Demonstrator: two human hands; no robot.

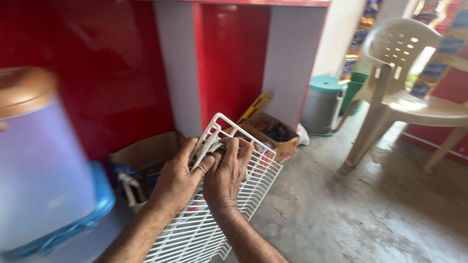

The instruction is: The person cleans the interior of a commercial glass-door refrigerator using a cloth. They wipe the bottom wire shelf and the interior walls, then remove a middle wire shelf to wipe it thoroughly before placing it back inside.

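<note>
Before the red wall, both hands (202,178) grip a white wire rack (253,185).

This looks like a small shop, seen from behind its counter. A glossy red and grey counter front (214,63) rises from a bare concrete floor (351,209). Open cardboard boxes of stock (270,134) sit against its foot. Strips of packaged goods (360,34) hang by the doorway, near a white plastic chair (404,87) and a lidded grey bin (321,104).
</note>
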